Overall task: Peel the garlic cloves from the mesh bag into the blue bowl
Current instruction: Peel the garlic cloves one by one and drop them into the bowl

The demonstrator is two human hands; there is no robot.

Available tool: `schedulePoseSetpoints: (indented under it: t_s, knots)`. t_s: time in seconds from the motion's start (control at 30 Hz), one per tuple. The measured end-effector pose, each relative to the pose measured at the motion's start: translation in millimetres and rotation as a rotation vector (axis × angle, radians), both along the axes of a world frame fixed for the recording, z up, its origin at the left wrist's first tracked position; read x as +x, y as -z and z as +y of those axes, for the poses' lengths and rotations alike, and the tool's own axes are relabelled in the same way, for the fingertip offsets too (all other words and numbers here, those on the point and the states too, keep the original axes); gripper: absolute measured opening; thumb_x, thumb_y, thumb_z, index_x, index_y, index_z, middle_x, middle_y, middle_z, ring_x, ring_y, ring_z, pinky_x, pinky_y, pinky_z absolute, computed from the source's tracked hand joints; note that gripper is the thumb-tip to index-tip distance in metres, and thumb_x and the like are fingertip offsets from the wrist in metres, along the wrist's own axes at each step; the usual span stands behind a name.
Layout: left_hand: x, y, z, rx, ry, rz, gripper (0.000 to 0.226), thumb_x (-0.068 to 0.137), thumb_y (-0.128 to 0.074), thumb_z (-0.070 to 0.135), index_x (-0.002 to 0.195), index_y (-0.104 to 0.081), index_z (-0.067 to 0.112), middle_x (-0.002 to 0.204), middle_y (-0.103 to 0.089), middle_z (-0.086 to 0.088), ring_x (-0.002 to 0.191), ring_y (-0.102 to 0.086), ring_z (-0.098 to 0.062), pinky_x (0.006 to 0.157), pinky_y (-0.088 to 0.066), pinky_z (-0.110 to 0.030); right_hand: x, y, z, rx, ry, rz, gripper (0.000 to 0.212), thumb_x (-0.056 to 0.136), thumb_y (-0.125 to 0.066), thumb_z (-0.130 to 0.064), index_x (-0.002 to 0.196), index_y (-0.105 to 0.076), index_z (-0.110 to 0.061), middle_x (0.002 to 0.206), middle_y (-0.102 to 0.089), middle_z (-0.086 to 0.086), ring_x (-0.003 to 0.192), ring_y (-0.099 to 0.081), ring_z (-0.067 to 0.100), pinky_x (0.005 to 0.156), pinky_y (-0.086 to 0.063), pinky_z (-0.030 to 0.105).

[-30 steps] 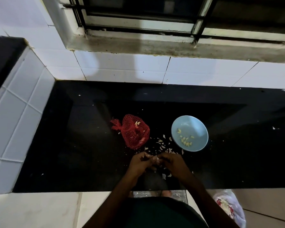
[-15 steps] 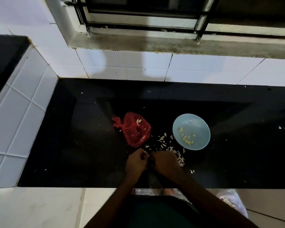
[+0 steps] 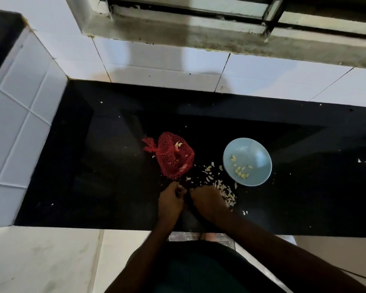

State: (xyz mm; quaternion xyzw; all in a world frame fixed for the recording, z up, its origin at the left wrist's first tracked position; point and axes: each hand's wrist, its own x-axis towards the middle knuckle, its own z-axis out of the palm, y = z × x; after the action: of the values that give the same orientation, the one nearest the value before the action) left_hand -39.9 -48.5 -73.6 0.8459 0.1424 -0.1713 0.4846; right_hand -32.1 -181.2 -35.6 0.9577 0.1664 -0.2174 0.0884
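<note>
A red mesh bag [image 3: 172, 156] with garlic inside lies on the black counter [image 3: 106, 178]. To its right stands the blue bowl [image 3: 256, 152], with several peeled yellow cloves [image 3: 240, 171] in it. Just below the bag, my left hand [image 3: 171, 200] and my right hand [image 3: 207, 199] are close together, fingers curled. A small pale garlic clove [image 3: 180, 189] shows at my left fingertips. What my right fingers hold is hidden by the back of the hand.
Loose garlic skins [image 3: 224, 188] litter the counter between bag, bowl and hands. A white tiled wall [image 3: 178, 66] runs along the back under a window sill, and a tiled block [image 3: 15, 115] bounds the counter on the left.
Both hands have shifted slightly toward the mesh bag and turned knuckles up. The pile of skins to the right of my right hand now shows. Bag and bowl have not moved.
</note>
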Motion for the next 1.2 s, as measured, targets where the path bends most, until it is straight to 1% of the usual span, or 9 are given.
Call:
schedulePoseSetpoints:
  t_s: [0.17, 0.3, 0.53, 0.63, 0.7, 0.8, 0.93, 1.07, 1.2]
  knots:
    - [-3.8, 6.3, 0.7, -0.051, -0.095, 0.010, 0.011, 0.093, -0.069, 0.015, 0.084, -0.063, 0.018, 0.075, -0.070, 0.005, 0.070, -0.069, -0.017, 0.069, -0.053, -0.036, 8.8, 0.1, 1.7, 0.028, 0.090, 0.022, 0.025, 0.098, -0.050, -0.022, 0.104, -0.071, -0.013, 0.109, -0.072, 0.010, 0.101, -0.069, 0.032, 0.078, -0.053, 0.036]
    - [-4.2, 1.4, -1.1, -0.060, -0.167, -0.002, 0.005, 0.094, -0.066, 0.007, 0.090, -0.067, 0.007, 0.076, -0.067, 0.004, 0.064, -0.059, -0.005, 0.057, -0.041, -0.010, 19.1, -3.2, 5.5, 0.090, 0.168, 0.036, 0.030, 0.093, -0.057, -0.036, 0.106, -0.071, -0.013, 0.109, -0.071, 0.010, 0.102, -0.068, 0.032, 0.079, -0.053, 0.035]
    - [-18.7, -3.8, -6.7, -0.060, -0.225, -0.042, 0.010, 0.099, -0.062, 0.021, 0.094, -0.066, 0.014, 0.086, -0.071, 0.000, 0.078, -0.066, -0.016, 0.068, -0.043, -0.027, 17.4, -1.9, 16.8, 0.057, 0.183, -0.054, 0.027, 0.101, -0.048, -0.025, 0.100, -0.074, -0.016, 0.104, -0.074, 0.006, 0.099, -0.070, 0.027, 0.073, -0.051, 0.033]
    - [-25.2, -11.4, -11.8, -0.142, -0.212, -0.072, 0.009, 0.102, -0.060, 0.021, 0.103, -0.068, 0.019, 0.090, -0.072, 0.006, 0.069, -0.069, -0.003, 0.065, -0.050, -0.020, 12.9, 5.8, -10.7, 0.236, 0.387, -0.045, 0.051, 0.101, -0.040, -0.056, 0.096, -0.075, -0.020, 0.099, -0.075, 0.008, 0.096, -0.070, 0.030, 0.075, -0.051, 0.034]
    - [-28.0, -13.8, -13.1, -0.186, -0.169, -0.095, 0.017, 0.101, -0.062, 0.021, 0.116, -0.068, 0.023, 0.099, -0.074, 0.007, 0.073, -0.072, -0.009, 0.062, -0.049, -0.009, 7.5, 8.3, -25.2, 0.401, 0.550, 0.076, 0.061, 0.100, -0.032, -0.066, 0.103, -0.074, -0.022, 0.104, -0.074, 0.008, 0.100, -0.068, 0.029, 0.083, -0.052, 0.036]
    - [-31.8, -12.1, -16.8, -0.263, -0.111, -0.082, 0.029, 0.098, -0.066, 0.015, 0.126, -0.067, 0.023, 0.104, -0.076, 0.000, 0.076, -0.074, -0.019, 0.068, -0.053, -0.012, -6.1, 6.8, -39.8, 0.684, 0.655, 0.207, 0.053, 0.103, -0.035, -0.060, 0.097, -0.071, -0.022, 0.095, -0.073, 0.004, 0.093, -0.068, 0.025, 0.082, -0.049, 0.034]
    - [-27.5, -18.9, -20.8, -0.332, -0.026, -0.088, 0.025, 0.094, -0.072, 0.012, 0.118, -0.075, 0.014, 0.106, -0.078, -0.001, 0.088, -0.072, -0.006, 0.080, -0.056, -0.018, -25.8, 4.0, -39.9, 1.035, 0.836, 0.238, 0.046, 0.101, -0.042, -0.056, 0.064, -0.065, -0.042, 0.058, -0.058, -0.009, 0.060, -0.057, 0.015, 0.060, -0.043, 0.031]
    - [-26.9, -20.9, -23.4, -0.371, -0.040, -0.111, 0.014, 0.093, -0.073, 0.012, 0.105, -0.079, 0.013, 0.093, -0.080, -0.004, 0.080, -0.075, -0.015, 0.076, -0.058, -0.022, -26.6, 3.0, -38.5, 1.193, 0.956, 0.236, 0.055, 0.090, -0.043, -0.069, 0.068, -0.066, -0.024, 0.055, -0.055, -0.006, 0.052, -0.051, 0.014, 0.056, -0.038, 0.030]
    - [-27.1, -20.5, -23.6, -0.386, -0.076, -0.129, 0.015, 0.092, -0.073, 0.011, 0.107, -0.077, 0.013, 0.095, -0.079, -0.002, 0.086, -0.074, -0.012, 0.079, -0.057, -0.020, -24.5, -5.9, -38.8, 1.255, 0.935, 0.304, 0.043, 0.100, -0.048, -0.057, 0.088, -0.076, -0.026, 0.059, -0.064, 0.003, 0.046, -0.056, 0.023, 0.041, -0.039, 0.022]
